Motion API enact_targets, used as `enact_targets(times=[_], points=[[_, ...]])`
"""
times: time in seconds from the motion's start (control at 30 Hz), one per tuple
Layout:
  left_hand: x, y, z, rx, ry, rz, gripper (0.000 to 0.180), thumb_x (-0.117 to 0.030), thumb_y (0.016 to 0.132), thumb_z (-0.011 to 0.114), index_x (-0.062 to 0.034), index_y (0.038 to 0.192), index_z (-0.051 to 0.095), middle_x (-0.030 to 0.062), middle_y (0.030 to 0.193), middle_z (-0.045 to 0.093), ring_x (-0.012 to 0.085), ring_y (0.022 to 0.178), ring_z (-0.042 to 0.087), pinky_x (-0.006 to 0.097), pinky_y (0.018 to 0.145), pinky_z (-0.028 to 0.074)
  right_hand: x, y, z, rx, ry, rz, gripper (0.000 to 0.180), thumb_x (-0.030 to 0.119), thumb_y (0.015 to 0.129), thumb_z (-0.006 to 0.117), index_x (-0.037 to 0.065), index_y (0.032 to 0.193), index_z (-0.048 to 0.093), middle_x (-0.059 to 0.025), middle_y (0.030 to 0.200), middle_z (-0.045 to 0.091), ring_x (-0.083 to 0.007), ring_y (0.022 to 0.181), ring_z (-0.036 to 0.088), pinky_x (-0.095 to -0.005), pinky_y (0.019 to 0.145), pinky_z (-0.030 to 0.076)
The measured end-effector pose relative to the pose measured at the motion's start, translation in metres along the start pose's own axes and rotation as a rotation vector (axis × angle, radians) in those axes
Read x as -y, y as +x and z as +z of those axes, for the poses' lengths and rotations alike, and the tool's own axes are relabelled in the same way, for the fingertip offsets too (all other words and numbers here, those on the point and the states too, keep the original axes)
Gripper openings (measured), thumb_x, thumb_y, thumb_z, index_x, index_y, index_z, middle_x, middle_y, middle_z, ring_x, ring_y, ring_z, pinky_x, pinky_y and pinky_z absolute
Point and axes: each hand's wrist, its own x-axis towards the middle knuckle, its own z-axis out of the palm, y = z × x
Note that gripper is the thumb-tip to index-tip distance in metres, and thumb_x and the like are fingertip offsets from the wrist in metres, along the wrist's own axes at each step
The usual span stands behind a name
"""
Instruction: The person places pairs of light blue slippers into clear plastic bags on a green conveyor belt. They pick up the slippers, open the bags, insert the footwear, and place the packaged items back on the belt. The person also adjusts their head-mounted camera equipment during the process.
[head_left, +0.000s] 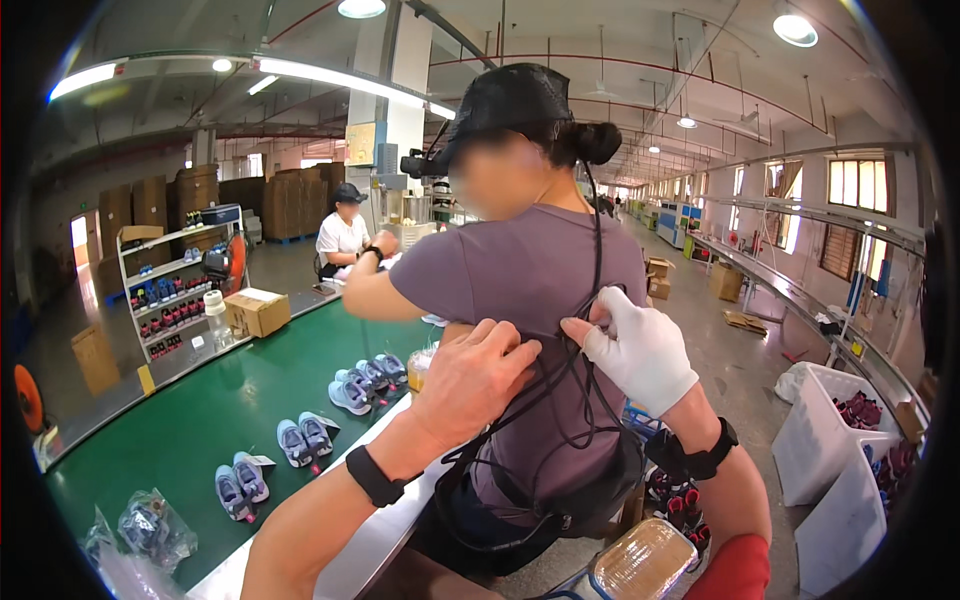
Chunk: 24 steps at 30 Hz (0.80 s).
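Right in front of me stands a person in a purple shirt (540, 260) and a black cap, back toward me. A thin black cable (597, 215) runs from the cap down the back into loose loops at the waist. My left hand (475, 380), bare with a black wristband, has its fingers curled closed on the cable at mid-back; the exact grip is partly hidden. My right hand (640, 350), in a white glove, pinches the same cable a little to the right. Below the loops hangs a black waist bag (590, 490).
On the left a green work table (200, 390) carries pairs of light-blue sneakers (300, 440), plastic bags (155, 525) and a cardboard box (257, 312). Another person (342, 235) works beyond it. White bins (825, 430) of shoes stand at right; a tape-wrapped package (643, 560) lies below.
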Motion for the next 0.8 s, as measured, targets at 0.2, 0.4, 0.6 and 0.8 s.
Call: enact_targets(times=[0.2,0.4,0.6,0.8], points=[[0.029,-0.003,0.026,-0.099,-0.132,-0.036,0.025,-0.006,0.074,0.071,-0.0060,0.098,0.064,0.0069,0.081,0.055,0.0263,0.079,0.059,0.036,0.067,0.049,0.008,0.019,0.018,0.080,0.115,0.058,0.044,0.047,0.085,0.061,0.004,0.080,0.054,-0.0189,0.066,0.061,-0.0381,0.067,0.062,-0.0449,0.061,0.048],[0.037,0.002,0.033,-0.168,-0.200,-0.080,0.018,-0.003,0.073,0.070,-0.0065,0.091,0.067,0.0055,0.081,0.054,0.0236,0.074,0.060,0.035,0.066,0.049,0.002,0.024,0.007,0.281,0.495,0.288,0.026,0.024,0.089,0.061,0.002,0.084,0.049,-0.0103,0.060,0.059,-0.0179,0.054,0.061,-0.0316,0.048,0.046],[0.037,0.002,0.028,-0.177,-0.240,-0.088,0.017,-0.003,0.072,0.070,-0.0068,0.088,0.066,0.0043,0.084,0.054,0.0232,0.071,0.061,0.034,0.064,0.049,0.000,0.021,-0.002,0.359,0.686,0.408,0.022,0.020,0.090,0.061,0.003,0.090,0.047,-0.0028,0.063,0.056,-0.0088,0.050,0.052,-0.0234,0.045,0.040],[0.043,0.009,0.033,-0.168,-0.225,0.008,0.015,-0.003,0.071,0.071,-0.0059,0.084,0.064,0.0040,0.086,0.056,0.0230,0.072,0.061,0.034,0.063,0.049,-0.021,0.015,0.004,0.329,0.898,0.382,0.019,0.020,0.090,0.060,0.005,0.093,0.049,-0.0014,0.066,0.056,-0.0071,0.053,0.052,-0.0212,0.046,0.038]])
